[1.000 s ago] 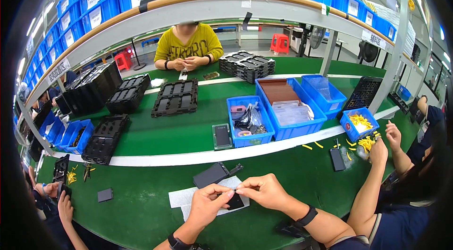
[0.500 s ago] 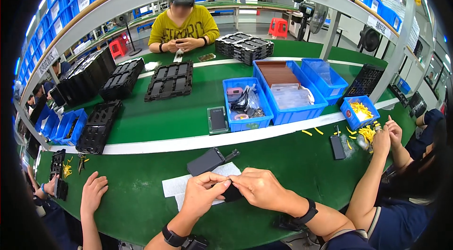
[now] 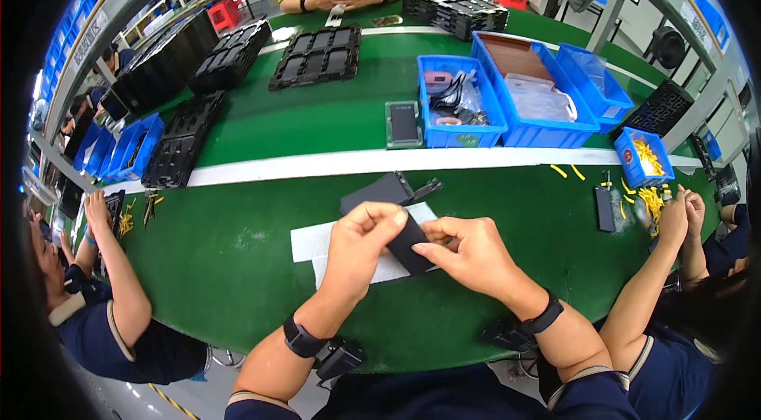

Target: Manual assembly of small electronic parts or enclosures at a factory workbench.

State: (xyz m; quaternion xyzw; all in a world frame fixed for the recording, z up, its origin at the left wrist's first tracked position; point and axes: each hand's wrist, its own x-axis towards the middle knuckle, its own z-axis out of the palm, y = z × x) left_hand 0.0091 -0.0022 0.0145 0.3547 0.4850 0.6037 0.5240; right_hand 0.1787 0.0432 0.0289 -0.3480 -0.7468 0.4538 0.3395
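Note:
Both my hands are closed on a flat black rectangular block [image 3: 411, 246], held tilted above a white cloth [image 3: 311, 241]. My left hand [image 3: 363, 250] pinches its upper end with the thumb on top. My right hand [image 3: 476, 255] grips its lower right edge between thumb and fingers. Just beyond, a dark grey box-shaped part [image 3: 376, 192] lies at the cloth's far edge, beside a small black piece [image 3: 428, 188]. My fingers cover part of the block, and its exact kind cannot be told.
Blue bins [image 3: 461, 135] and a clear case with a dark rectangle [image 3: 403, 125] stand beyond the white strip [image 3: 301, 166]. Black trays [image 3: 317, 55] lie farther back. Co-workers sit left and right; the right one's hands [image 3: 683, 218] are near yellow pieces [image 3: 652, 202]. Another person sits opposite.
The view has tilted down and shifted left. The black block, mostly hidden before, now shows its broad face between my hands. The left co-worker's arm has moved away toward the far left.

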